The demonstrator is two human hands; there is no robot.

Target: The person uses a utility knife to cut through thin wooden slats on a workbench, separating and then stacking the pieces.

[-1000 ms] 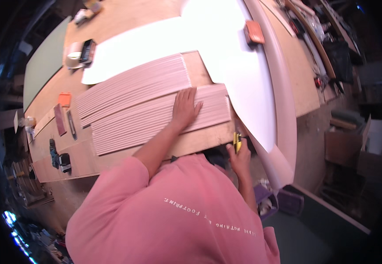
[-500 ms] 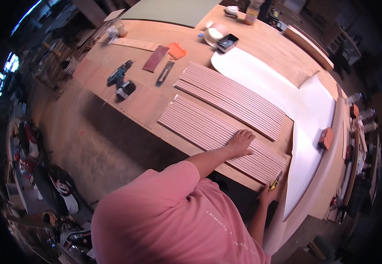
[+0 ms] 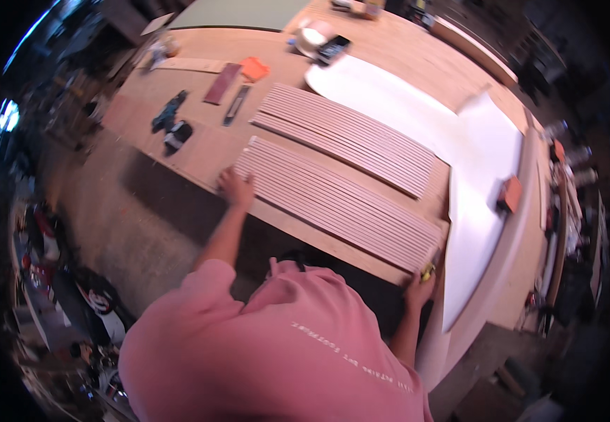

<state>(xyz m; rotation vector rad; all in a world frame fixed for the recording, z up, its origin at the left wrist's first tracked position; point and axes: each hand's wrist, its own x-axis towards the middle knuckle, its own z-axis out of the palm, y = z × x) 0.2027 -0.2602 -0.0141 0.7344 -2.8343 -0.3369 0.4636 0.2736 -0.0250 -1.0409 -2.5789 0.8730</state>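
Observation:
Two grooved wooden panels lie side by side on the workbench, the near panel (image 3: 340, 204) and the far panel (image 3: 347, 141). My left hand (image 3: 236, 187) is at the near panel's left end, its fingers curled over the edge there and somewhat blurred. At that panel's right end, my right hand (image 3: 419, 287) is closed around a small yellow tool, a utility knife (image 3: 428, 272) by its look. Its tip is hard to make out against the panel's corner.
A cordless drill (image 3: 171, 123), a dark red strip (image 3: 222, 83) and an orange piece (image 3: 254, 69) lie on the bench's left part. A white sheet (image 3: 477, 204) covers its right side, with an orange-brown block (image 3: 509, 194) on it. Motorbikes (image 3: 83, 295) stand at lower left.
My left hand has left the middle of the near panel and gone to its left end. My right hand stays at the right end with the utility knife. The view has shifted slightly.

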